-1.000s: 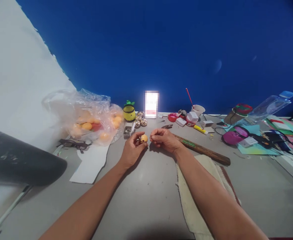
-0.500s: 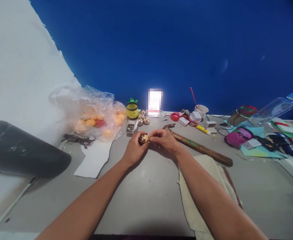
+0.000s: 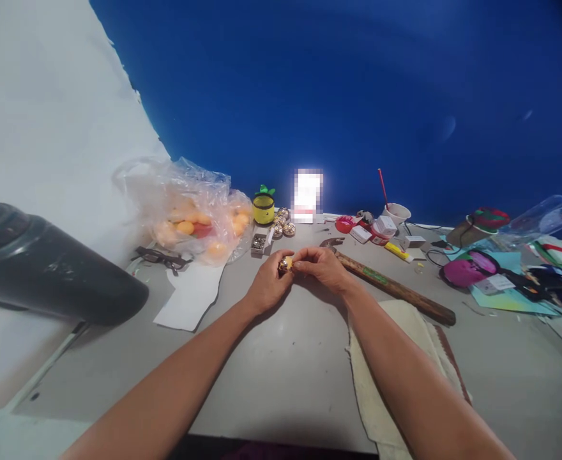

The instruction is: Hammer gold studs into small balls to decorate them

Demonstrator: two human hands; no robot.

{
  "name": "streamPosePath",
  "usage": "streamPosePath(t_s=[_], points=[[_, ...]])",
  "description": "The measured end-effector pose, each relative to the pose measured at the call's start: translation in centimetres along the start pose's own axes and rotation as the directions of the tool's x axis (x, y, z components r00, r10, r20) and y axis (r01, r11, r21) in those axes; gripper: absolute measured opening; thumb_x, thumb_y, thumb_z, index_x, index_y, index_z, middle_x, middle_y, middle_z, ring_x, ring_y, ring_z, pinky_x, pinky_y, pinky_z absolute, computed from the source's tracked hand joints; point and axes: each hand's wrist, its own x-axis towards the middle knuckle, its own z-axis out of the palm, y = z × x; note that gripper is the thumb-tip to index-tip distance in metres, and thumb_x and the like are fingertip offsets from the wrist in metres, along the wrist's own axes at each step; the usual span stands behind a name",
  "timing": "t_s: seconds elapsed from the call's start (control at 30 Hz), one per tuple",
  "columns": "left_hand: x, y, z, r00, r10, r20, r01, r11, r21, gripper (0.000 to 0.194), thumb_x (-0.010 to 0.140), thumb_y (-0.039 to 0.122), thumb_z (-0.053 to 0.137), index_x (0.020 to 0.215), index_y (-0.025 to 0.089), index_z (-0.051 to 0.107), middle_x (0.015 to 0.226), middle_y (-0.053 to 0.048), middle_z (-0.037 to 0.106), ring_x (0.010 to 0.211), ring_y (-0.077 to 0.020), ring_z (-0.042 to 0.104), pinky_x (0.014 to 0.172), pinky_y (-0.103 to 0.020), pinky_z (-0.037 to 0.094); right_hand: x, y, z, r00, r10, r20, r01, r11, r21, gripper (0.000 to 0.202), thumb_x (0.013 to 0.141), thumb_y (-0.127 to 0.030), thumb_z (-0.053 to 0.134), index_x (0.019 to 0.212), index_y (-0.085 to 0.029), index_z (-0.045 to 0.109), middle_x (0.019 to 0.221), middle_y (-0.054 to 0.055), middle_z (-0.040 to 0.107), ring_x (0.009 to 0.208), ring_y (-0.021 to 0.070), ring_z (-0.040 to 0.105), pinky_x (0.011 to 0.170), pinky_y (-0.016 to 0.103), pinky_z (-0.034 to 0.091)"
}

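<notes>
My left hand (image 3: 267, 285) is curled around a small orange-yellow ball (image 3: 286, 264) partly covered with shiny metal studs. The fingers of my right hand (image 3: 324, 269) are pinched together against the ball's right side. Whatever lies between those fingertips is too small to make out. Just behind my left hand is a little open box (image 3: 258, 245) of shiny metal pieces. Farther back sit several studded balls (image 3: 283, 223) in a cluster. To the right of my right hand lies a hammer (image 3: 396, 286) with a wooden handle.
A plastic bag (image 3: 189, 211) of orange balls stands back left, near glasses (image 3: 160, 257) and white paper (image 3: 192, 297). A dark cylinder (image 3: 70, 268) juts in from the left. Under my right forearm lies a folded cloth (image 3: 374, 383). A paper cup (image 3: 396, 216) and small boxes are back right.
The view has turned slightly left, so the scene sits farther right. Both hands stay together at the ball, which shows less of its surface between the fingers now.
</notes>
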Motion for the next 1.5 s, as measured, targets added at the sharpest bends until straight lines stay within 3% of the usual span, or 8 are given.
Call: streamPosePath(t_s=[0.6,1.23,1.5], points=[[-0.4,-0.4,0.4,0.998,0.057,0.012,-0.057,0.998,0.012,0.035,0.097,0.037,0.058,0.127,0.019,0.060,0.130,-0.013,0.068,0.119,-0.0273,0.064,0.105,-0.044,0.050,0.0,-0.1,-0.4,0.999,0.031,0.036,-0.027,0.995,-0.098,0.029,0.066,-0.041,0.089,0.074,-0.016,0.077,0.067,0.002,0.068,0.058,0.0108,0.051,0.057,0.027,0.038],[-0.6,0.1,0.4,0.999,0.027,0.022,-0.027,1.000,0.016,0.020,0.097,0.034,0.056,0.112,0.021,0.058,0.113,-0.007,0.066,0.102,-0.0238,0.063,0.096,-0.041,0.051,0.0,0.0,-0.6,0.996,0.036,0.079,-0.023,0.988,-0.150,0.031,0.070,-0.044,0.088,0.073,-0.017,0.074,0.062,0.002,0.065,0.057,0.0113,0.051,0.054,0.025,0.033],[-1.0,-0.5,1.2,0.995,0.021,-0.098,-0.017,0.999,0.041,0.021,0.095,0.027,0.056,0.114,0.021,0.053,0.114,-0.009,0.062,0.104,-0.0242,0.061,0.094,-0.041,0.050,0.2,0.6,0.0,0.999,-0.037,-0.001,0.036,0.973,-0.230,0.027,0.072,-0.042,0.085,0.072,-0.017,0.073,0.067,0.002,0.066,0.062,0.0131,0.053,0.058,0.026,0.038]])
